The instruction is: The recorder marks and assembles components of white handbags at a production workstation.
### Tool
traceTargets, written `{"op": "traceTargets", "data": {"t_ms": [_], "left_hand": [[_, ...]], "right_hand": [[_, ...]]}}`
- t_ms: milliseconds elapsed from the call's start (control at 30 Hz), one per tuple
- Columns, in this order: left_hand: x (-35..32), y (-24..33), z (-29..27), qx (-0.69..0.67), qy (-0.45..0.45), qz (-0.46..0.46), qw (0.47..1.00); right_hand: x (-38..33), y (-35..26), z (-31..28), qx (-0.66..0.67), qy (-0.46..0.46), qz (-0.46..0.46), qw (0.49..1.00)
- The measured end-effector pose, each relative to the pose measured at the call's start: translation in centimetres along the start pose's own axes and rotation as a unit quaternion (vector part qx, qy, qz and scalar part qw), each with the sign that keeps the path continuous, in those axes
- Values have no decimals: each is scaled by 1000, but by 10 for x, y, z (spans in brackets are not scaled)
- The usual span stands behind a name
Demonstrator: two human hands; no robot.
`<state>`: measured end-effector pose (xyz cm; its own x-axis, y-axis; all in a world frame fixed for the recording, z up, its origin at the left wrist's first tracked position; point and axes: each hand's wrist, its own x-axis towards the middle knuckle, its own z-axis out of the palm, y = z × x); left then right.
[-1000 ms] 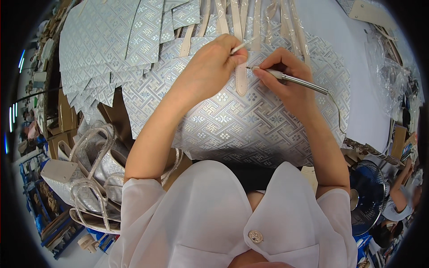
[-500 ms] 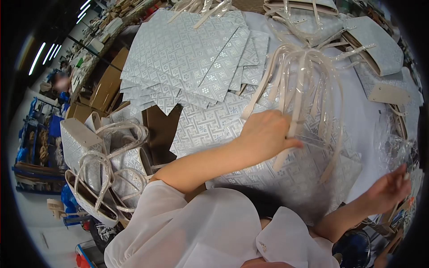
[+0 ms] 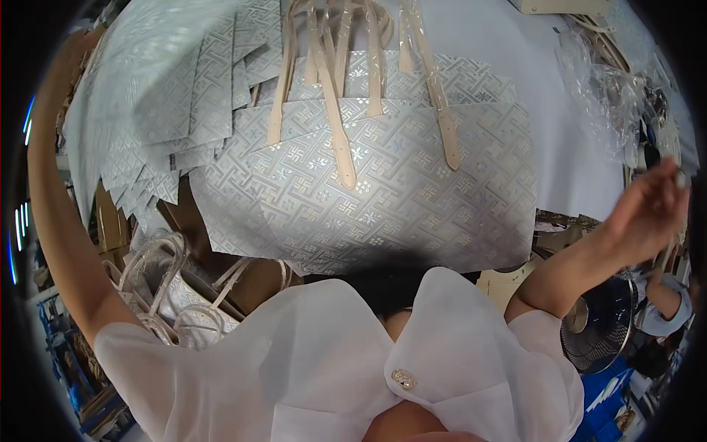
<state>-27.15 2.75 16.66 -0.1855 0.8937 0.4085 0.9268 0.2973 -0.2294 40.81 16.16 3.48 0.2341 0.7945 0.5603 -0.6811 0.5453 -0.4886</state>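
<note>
My left arm reaches up along the far left, and my left hand (image 3: 90,38) is at the dark rim of the picture, its fingers hidden. Beside it, the upper sheet of a fanned stack of silvery patterned panels (image 3: 158,88) looks smeared and bowed. In front of me lies a large silver-grey patterned panel (image 3: 442,199). Pale beige bag handles (image 3: 342,151), some in clear plastic wrap, rest with their ends on it. My right hand (image 3: 648,210), raised at the right, is blurred; its fingers are closed around a small pale thing I cannot make out.
Finished patterned bags (image 3: 191,295) with wrapped handles stand at the lower left. Crumpled clear plastic (image 3: 604,96) lies on the white tabletop (image 3: 567,166) at the right. Below my right arm is a round dark fan (image 3: 600,324). Another person (image 3: 663,306) sits farther right.
My left hand has left the handles and moved far up and left to the stack. The handles now lie on the panel. My right hand stays raised at the right. The view has shifted.
</note>
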Motion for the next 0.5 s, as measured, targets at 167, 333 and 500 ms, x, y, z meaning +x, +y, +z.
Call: {"op": "traceTargets", "data": {"t_ms": [167,333,500], "left_hand": [[-98,193,65,-221,-163,67,959],[-155,345,73,-404,-128,170,890],[-135,371,82,-405,-57,171,896]], "right_hand": [[-72,78,41,-139,-152,171,964],[-106,108,41,-172,-157,308,923],[-114,120,28,-181,-136,345,911]]}}
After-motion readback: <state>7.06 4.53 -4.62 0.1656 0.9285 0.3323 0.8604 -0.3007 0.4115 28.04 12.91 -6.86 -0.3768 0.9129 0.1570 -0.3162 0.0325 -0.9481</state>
